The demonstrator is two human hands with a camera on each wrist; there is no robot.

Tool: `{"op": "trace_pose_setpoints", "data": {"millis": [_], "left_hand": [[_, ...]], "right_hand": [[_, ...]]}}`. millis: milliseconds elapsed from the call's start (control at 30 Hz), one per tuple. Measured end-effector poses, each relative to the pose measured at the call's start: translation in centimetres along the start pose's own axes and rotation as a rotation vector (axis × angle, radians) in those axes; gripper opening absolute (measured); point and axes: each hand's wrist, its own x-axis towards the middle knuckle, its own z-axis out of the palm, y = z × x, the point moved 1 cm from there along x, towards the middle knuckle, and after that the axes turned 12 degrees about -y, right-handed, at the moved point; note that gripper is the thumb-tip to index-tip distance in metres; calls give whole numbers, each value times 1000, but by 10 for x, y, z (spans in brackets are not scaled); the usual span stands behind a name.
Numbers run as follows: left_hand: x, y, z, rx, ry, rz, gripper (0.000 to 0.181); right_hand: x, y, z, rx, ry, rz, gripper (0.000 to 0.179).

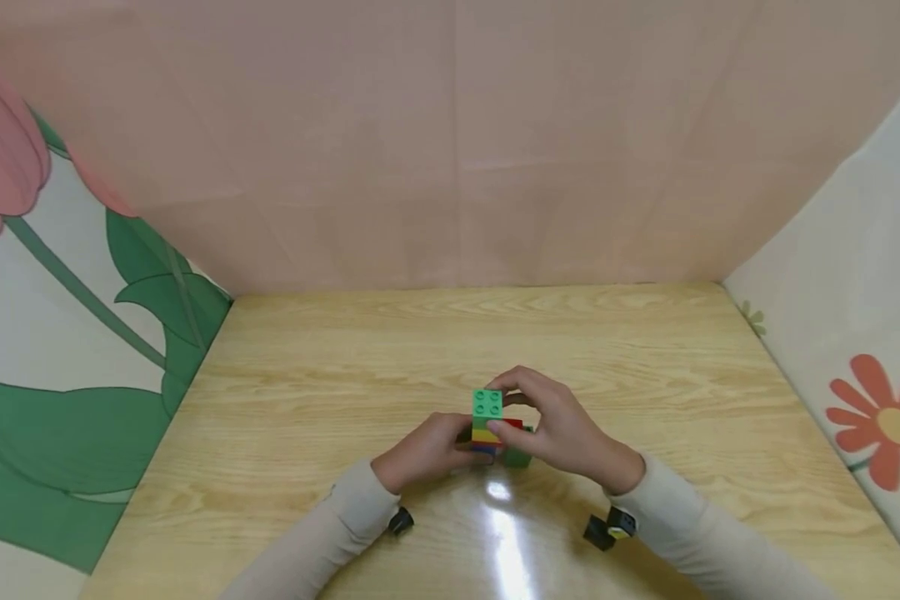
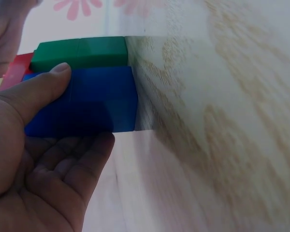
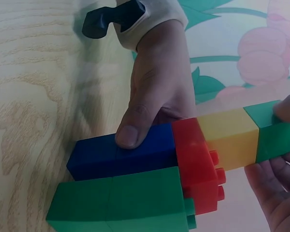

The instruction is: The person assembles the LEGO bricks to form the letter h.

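A small tower of toy building blocks stands on the wooden table. My left hand [image 1: 429, 452] grips its blue column [image 2: 101, 99], thumb on one face and fingers behind. Beside that stands a green column [image 3: 118, 203], its studs showing at the top end. A red block [image 3: 195, 164] lies across the blue column and overhangs toward the green one. On the red sits a yellow block [image 3: 230, 137], topped by a green block [image 1: 487, 403]. My right hand [image 1: 566, 421] pinches this top green block between thumb and fingers, and it sits flush on the yellow.
The wood-grain table [image 1: 330, 350] spreads around the tower. A pink wall [image 1: 450, 167] rises at the back, with flower-printed panels [image 1: 795, 275] at the sides. Black wrist devices [image 1: 607, 528] sit at both cuffs, near the tabletop.
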Motion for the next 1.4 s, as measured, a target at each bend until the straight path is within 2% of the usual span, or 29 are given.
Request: {"op": "trace_pose_setpoints", "data": {"millis": [267, 500, 700, 867, 1000, 1067, 1167, 1267, 1333, 1400], "left_hand": [[2, 0, 1, -16, -2, -21, 36], [1, -2, 2, -11, -5, -1, 38], [0, 1, 0, -20, 0, -17, 37], [0, 1, 2, -41, 0, -11, 37], [0, 3, 2, -41, -10, -15, 41], [-1, 4, 1, -19, -10, -31, 46], [-8, 6, -3, 32, 19, -67, 61], [-24, 6, -4, 69, 71, -100, 75], [-36, 6, -3, 88, 109, -108, 77], [-45, 6, -1, 102, 139, -99, 71]], "right_hand": [[-1, 1, 2, -17, 38, -52, 42], [-2, 0, 4, -27, 38, -16, 38], [-2, 0, 5, -11, 39, 18, 38], [-6, 1, 5, 45, 63, 35, 47], [-10, -10, -3, 56, 93, 14, 57], [-13, -16, -9, 44, 115, 28, 57], [-24, -18, -14, 32, 145, 75, 53], [-42, -10, -10, 24, 163, 129, 48], [-56, 1, -4, -1, 168, 156, 46], [-71, 12, 2, -45, 168, 170, 47]]}}
